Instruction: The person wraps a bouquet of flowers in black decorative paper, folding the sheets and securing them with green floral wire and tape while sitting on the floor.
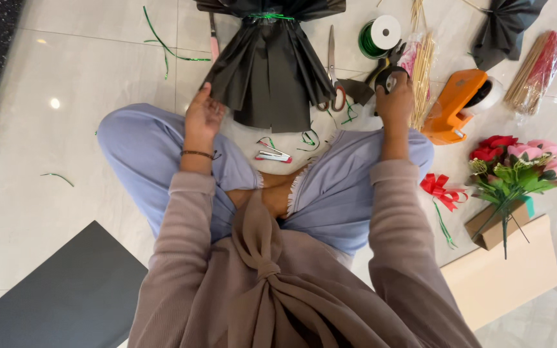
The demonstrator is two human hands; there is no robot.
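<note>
Seated on the floor (85, 77), the person steadies the pleated black paper fan (269, 71) with the released left hand (202, 116) while the right hand (394, 96) clenches a small dark tape roll (389, 78), so fastening seems underway and needs the tape brought across.

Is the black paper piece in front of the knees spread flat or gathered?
Gathered. The black paper piece is pleated, cinched near its top by a green ribbon tie, and fans out below; the left hand touches its edge.

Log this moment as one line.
left hand: touching black pleated paper | right hand: holding small black object | scissors: on floor
</note>
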